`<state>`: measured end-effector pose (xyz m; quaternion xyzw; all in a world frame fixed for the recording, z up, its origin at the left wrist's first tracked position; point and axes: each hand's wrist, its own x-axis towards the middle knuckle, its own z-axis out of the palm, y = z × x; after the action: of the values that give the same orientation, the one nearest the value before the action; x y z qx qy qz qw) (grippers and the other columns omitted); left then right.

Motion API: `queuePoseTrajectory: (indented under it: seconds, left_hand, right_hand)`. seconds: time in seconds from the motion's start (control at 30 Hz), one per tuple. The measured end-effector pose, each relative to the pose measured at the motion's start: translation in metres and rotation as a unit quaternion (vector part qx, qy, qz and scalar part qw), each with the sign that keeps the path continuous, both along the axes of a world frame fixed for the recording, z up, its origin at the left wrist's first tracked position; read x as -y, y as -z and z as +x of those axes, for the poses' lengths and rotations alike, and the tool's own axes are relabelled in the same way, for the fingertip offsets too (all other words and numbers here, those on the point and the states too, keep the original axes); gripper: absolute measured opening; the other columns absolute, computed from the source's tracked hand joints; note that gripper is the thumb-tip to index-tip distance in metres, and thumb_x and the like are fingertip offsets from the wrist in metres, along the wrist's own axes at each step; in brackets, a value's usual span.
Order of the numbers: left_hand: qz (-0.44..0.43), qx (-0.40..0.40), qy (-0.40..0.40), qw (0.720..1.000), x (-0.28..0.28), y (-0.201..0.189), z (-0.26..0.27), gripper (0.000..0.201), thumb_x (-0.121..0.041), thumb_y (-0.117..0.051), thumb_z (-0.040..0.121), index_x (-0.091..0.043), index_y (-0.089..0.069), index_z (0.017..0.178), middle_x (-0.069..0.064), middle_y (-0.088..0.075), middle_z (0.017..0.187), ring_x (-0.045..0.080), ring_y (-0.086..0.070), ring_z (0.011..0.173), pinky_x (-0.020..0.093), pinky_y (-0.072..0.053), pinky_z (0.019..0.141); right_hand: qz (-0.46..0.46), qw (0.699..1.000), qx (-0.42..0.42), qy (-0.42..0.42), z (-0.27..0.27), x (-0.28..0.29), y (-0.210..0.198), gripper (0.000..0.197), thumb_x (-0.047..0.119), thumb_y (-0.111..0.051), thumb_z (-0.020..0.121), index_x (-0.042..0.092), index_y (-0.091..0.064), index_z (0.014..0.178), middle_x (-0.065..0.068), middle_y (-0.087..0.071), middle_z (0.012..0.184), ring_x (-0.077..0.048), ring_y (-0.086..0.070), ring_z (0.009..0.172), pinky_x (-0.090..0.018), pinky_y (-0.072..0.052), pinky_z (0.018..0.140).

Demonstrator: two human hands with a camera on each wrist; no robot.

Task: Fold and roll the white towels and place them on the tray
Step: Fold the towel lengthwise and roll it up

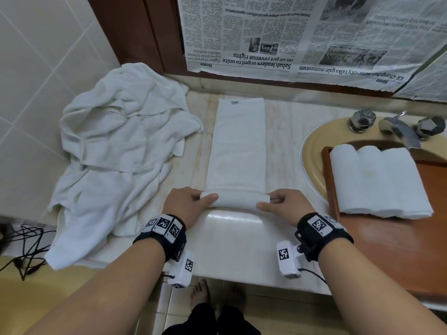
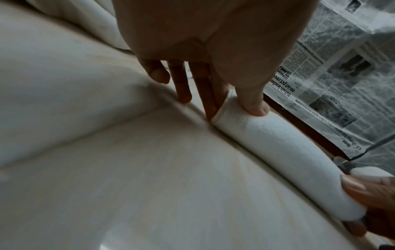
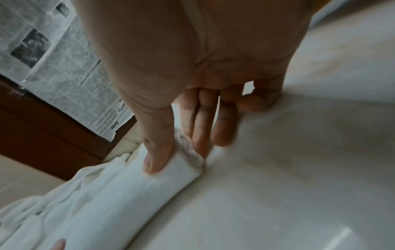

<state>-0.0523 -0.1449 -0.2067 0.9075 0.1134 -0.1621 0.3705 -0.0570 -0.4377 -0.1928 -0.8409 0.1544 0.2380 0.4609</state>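
While a heap of loose white towels (image 1: 121, 151) crowds the countertop (image 1: 232, 250) at 9 o'clock, the folded towel (image 1: 237, 146) lies as 1 long strip running toward 12 o'clock, its near end rolled. The left hand (image 1: 186, 206) and right hand (image 1: 287, 205) each pinch 1 end of that roll, thumb on top. At 3 o'clock, 3 rolled towels (image 1: 377, 180) sit side by side on the wooden tray (image 1: 391, 250) over the sink (image 1: 312, 151). Bare counter lies between roll and near edge.
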Motion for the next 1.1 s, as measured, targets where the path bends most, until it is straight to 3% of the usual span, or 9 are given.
queuePoseTrajectory:
  seconds: [0.13,0.3,0.4,0.53,0.6,0.7,0.93,1.03,1.1]
  left_hand:
    - [0.021,-0.028,-0.023,0.999,0.003,-0.005,0.008,0.057,-0.070,-0.071,0.080,-0.021,-0.058,0.055,-0.011,-0.050,0.050,0.012,-0.053,0.057,0.028,-0.035,0.054]
    - [0.035,-0.047,-0.035,0.998,0.007,-0.010,0.019,0.064,-0.071,-0.070,0.080,-0.021,-0.040,0.053,-0.006,-0.039,0.050,0.018,-0.044,0.052,0.030,-0.033,0.053]
    - [0.042,-0.037,-0.029,0.998,0.013,-0.013,0.020,0.067,-0.067,-0.070,0.082,-0.022,-0.030,0.053,-0.004,-0.030,0.050,0.020,-0.036,0.050,0.030,-0.027,0.052]
    - [0.033,0.018,-0.056,0.998,0.020,-0.009,0.015,0.043,-0.057,-0.072,0.087,-0.018,-0.060,0.073,0.001,-0.055,0.069,0.024,-0.060,0.077,0.026,-0.037,0.062]
    - [0.024,0.070,-0.050,0.996,0.022,-0.010,0.012,0.028,-0.050,-0.073,0.089,-0.025,-0.069,0.101,-0.007,-0.061,0.098,0.014,-0.059,0.092,0.024,-0.041,0.079]
    - [0.034,0.110,-0.010,0.993,0.027,-0.012,0.011,0.017,-0.042,-0.069,0.095,-0.025,-0.071,0.098,-0.010,-0.054,0.109,0.008,-0.054,0.091,0.023,-0.038,0.083]
    - [0.112,0.170,0.112,0.973,0.020,-0.004,0.001,0.037,-0.053,-0.056,0.099,-0.022,-0.076,0.104,-0.010,-0.060,0.111,0.014,-0.052,0.100,0.038,-0.053,0.084]
    - [0.163,0.185,0.156,0.957,0.013,-0.001,-0.003,0.052,-0.072,-0.068,0.080,-0.030,-0.076,0.109,-0.014,-0.062,0.115,0.014,-0.047,0.115,0.035,-0.056,0.084]
    - [0.165,0.209,0.187,0.946,0.007,0.002,-0.003,0.055,-0.065,-0.084,0.066,-0.027,-0.077,0.106,-0.011,-0.064,0.115,0.016,-0.044,0.114,0.037,-0.058,0.081]
  right_hand:
    - [0.031,0.998,-0.025,0.041,0.010,0.001,-0.003,0.049,0.035,-0.094,0.069,0.013,-0.068,0.104,-0.008,-0.075,0.096,-0.014,-0.067,0.069,-0.024,-0.050,0.065]
    - [0.030,0.998,-0.017,0.059,0.011,-0.001,-0.006,0.040,0.039,-0.089,0.077,0.014,-0.069,0.101,-0.005,-0.078,0.087,-0.016,-0.069,0.066,-0.020,-0.043,0.052]
    - [0.026,0.997,0.002,0.066,0.009,-0.005,-0.009,0.035,0.039,-0.086,0.080,0.022,-0.066,0.102,-0.008,-0.078,0.088,-0.019,-0.069,0.068,-0.026,-0.047,0.061]
    - [-0.041,0.997,0.057,0.021,-0.001,-0.010,-0.007,0.019,0.048,-0.075,0.087,0.045,-0.060,0.098,0.002,-0.073,0.085,-0.015,-0.069,0.083,-0.033,-0.053,0.078]
    - [-0.096,0.991,0.092,-0.008,-0.009,-0.013,-0.006,0.011,0.052,-0.067,0.092,0.045,-0.064,0.101,0.008,-0.070,0.088,-0.013,-0.067,0.088,-0.032,-0.053,0.084]
    - [-0.161,0.978,0.122,-0.057,-0.016,-0.018,-0.002,0.031,0.053,-0.057,0.098,0.037,-0.067,0.123,0.010,-0.068,0.099,-0.015,-0.064,0.101,-0.030,-0.049,0.091]
    - [-0.260,0.930,0.201,-0.162,-0.015,-0.016,0.007,0.049,0.043,-0.083,0.077,0.021,-0.066,0.117,0.001,-0.050,0.115,-0.023,-0.046,0.108,-0.041,-0.047,0.092]
    - [-0.275,0.917,0.210,-0.197,-0.014,-0.013,0.004,0.044,0.044,-0.078,0.080,0.024,-0.064,0.116,0.009,-0.056,0.122,-0.021,-0.045,0.119,-0.038,-0.040,0.090]
    - [-0.254,0.928,0.186,-0.200,-0.015,-0.011,0.005,0.047,0.049,-0.074,0.082,0.029,-0.061,0.122,0.013,-0.056,0.130,-0.017,-0.042,0.129,-0.036,-0.037,0.098]
